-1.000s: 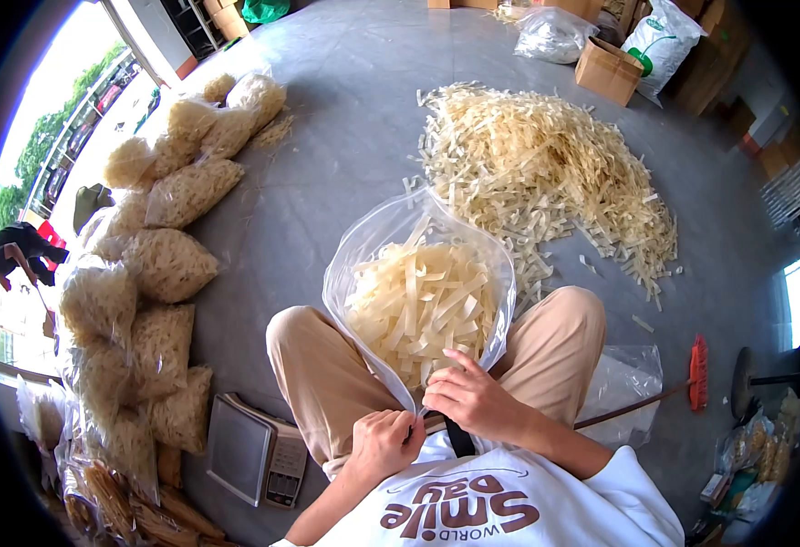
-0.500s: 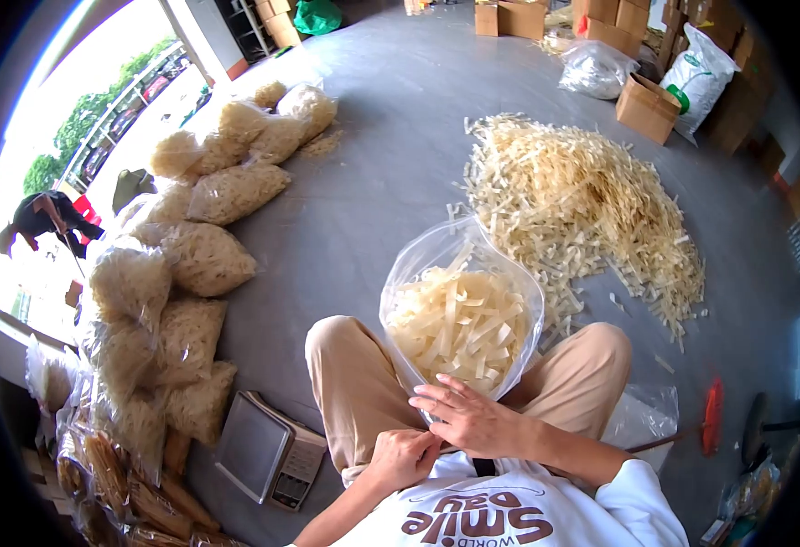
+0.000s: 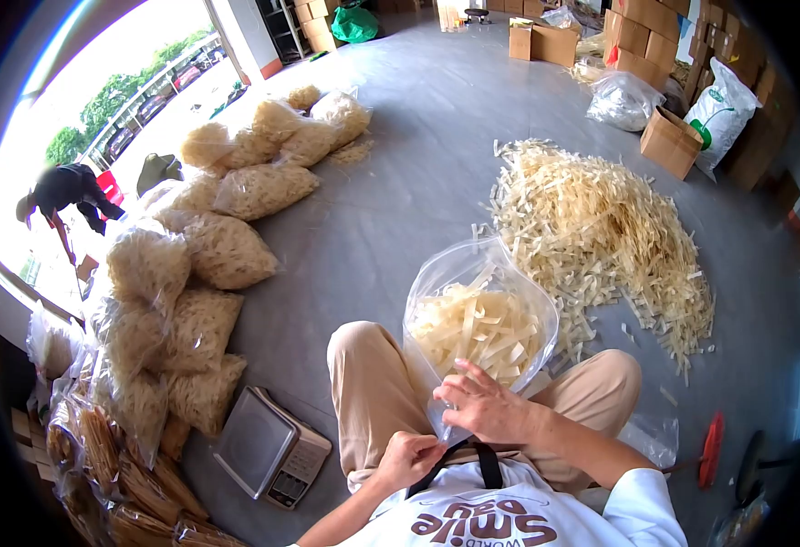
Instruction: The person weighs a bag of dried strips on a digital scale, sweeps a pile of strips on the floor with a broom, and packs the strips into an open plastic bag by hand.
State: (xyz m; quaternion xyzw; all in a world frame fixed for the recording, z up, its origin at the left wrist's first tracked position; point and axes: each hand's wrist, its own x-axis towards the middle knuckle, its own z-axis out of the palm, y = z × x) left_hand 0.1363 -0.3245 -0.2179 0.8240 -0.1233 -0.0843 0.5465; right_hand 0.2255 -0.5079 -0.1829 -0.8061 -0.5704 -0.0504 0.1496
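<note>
A clear plastic bag (image 3: 418, 314), filled with pale, flat, dried strips (image 3: 477, 330), stands mouth-up between my bent knees. My left hand (image 3: 409, 459) is closed in a pinch on the near edge of the bag, low by my waist. Just above and to the right, my right hand (image 3: 484, 403) has its fingers curled at the near rim, thumb side against the plastic. Part of the bag's lower end is hidden behind my hands. A large loose heap of the same strips (image 3: 601, 228) lies on the floor beyond the bag.
Several filled bags (image 3: 231, 251) are piled along the left. A weighing scale (image 3: 277, 447) sits by my left knee, near bundled brown sticks (image 3: 99, 447). A red-handled tool (image 3: 710, 448) lies at right. Cardboard boxes (image 3: 672, 141) and a white sack (image 3: 721, 118) stand behind. Outside, a person (image 3: 72, 196) bends over.
The view has shifted, so the scene sits lower and further right. My right hand's fingers have curled more at the rim, and my hands are slightly further apart. The person outside has shifted posture.
</note>
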